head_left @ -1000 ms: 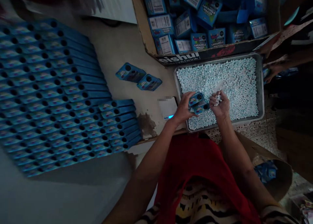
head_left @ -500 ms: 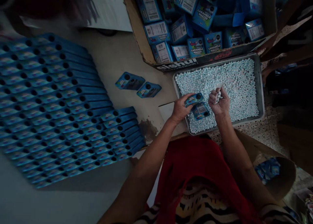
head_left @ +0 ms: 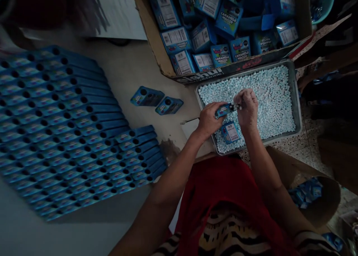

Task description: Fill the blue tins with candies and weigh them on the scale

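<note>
My left hand [head_left: 210,118] grips a small blue candy box [head_left: 223,110] above the left part of a metal tray [head_left: 298,99]. Curled fingers of my right hand [head_left: 247,104] hold small white and pale-blue candies [head_left: 238,106] right at the round hole in that box's end. Some candies show between the fingertips and the hole. Below the held box, a second blue box [head_left: 231,132] lies label up on the loose candies [head_left: 268,95] that fill the tray.
Left of the tray, two blue boxes [head_left: 147,96] lie on the table [head_left: 125,68]. Rows of stacked blue boxes [head_left: 61,136] with round holes cover the left side. A cardboard carton [head_left: 155,47] of blue boxes stands behind the tray. Another person's arm [head_left: 313,71] is at right.
My right hand has moved up and left with candies, from over the tray to the box's hole. The second box now lies with its printed label up on the candies.
</note>
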A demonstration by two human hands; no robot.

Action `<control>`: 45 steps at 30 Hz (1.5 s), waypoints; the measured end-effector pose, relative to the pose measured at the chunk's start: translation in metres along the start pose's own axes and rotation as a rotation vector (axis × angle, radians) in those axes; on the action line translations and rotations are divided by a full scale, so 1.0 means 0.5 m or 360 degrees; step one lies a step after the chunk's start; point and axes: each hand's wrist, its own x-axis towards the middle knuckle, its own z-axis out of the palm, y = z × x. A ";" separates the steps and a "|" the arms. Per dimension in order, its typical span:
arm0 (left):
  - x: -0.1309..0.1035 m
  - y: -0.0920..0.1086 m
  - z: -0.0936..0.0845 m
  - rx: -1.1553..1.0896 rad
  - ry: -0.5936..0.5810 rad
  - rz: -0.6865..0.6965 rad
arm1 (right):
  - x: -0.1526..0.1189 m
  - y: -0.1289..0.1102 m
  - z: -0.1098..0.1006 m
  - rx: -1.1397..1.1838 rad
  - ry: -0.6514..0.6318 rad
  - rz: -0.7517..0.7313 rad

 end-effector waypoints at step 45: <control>-0.025 -0.049 0.006 -0.0393 0.0072 -0.0275 | -0.061 0.043 -0.179 -0.1427 -0.0050 -0.0244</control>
